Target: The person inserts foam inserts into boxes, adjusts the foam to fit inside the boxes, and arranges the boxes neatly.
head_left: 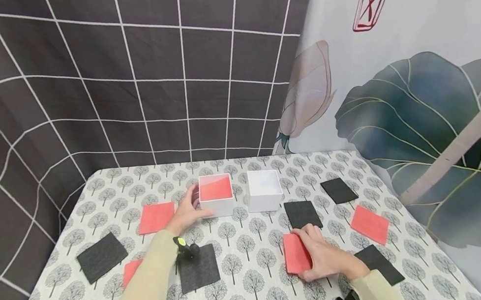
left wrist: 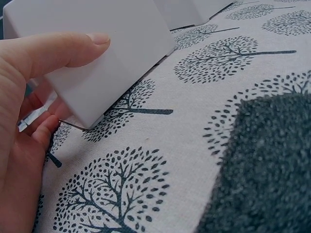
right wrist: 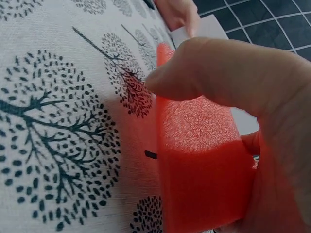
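Observation:
My left hand grips the left white box at its near left corner, thumb along the front wall and fingers round the left side. Red material shows inside that open-topped box. In the left wrist view the thumb lies flat across the white wall. My right hand pinches a soft red square by its right part, low over the patterned cloth. The right wrist view shows the thumb on one edge of the red square, which bends between thumb and fingers.
A second white box stands just right of the first. Black squares and red squares lie spread on both sides of the tree-print tablecloth. A dark gridded curtain hangs behind the table, a painted one at right.

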Tool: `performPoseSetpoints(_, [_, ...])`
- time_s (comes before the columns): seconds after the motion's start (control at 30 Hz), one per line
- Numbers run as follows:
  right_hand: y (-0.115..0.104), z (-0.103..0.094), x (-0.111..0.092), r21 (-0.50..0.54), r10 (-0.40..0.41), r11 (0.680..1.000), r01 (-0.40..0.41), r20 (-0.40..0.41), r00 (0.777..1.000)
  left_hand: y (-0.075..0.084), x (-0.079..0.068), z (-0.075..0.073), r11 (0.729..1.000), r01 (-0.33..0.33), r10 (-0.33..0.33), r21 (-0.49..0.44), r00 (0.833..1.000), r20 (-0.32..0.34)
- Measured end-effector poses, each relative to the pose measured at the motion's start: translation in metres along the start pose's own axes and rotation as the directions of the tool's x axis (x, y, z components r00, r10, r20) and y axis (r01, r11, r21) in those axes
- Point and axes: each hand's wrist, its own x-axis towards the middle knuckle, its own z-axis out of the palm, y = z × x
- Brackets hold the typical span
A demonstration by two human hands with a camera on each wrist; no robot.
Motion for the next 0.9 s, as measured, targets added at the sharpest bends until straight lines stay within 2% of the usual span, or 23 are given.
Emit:
performPoseSetpoints(0.17, [-0.001,-0.002,0.004,-0.010,0.042,0.999,-0.041,0.025,0.999,0.000,0.001,-0.003,1.000,0.010,-0.010,-0.012,1.000,0.004])
performPoseSetpoints(0.3, [-0.001,-0.004,0.006,-0.035,0.047,0.998,-0.045,0.038,0.998,0.000,0.001,-0.003,0.999,0.027,-0.026,-0.028,0.999,0.022])
performPoseSetpoints(0.5, [-0.003,-0.008,0.012,-0.047,0.013,0.999,-0.012,0.025,1.000,0.002,0.001,-0.002,0.999,0.035,-0.034,-0.031,0.999,0.021])
performPoseSetpoints(0.8, [-0.018,-0.018,0.035,-0.005,-0.076,0.997,0.076,-0.002,0.997,0.002,0.000,-0.001,1.000,0.016,-0.016,-0.027,1.000,0.010])
performPoseSetpoints(0.9, [-0.023,-0.020,0.043,0.004,-0.074,0.997,0.074,0.005,0.997,0.006,-0.002,0.000,0.999,0.021,-0.021,-0.032,1.000,0.016])
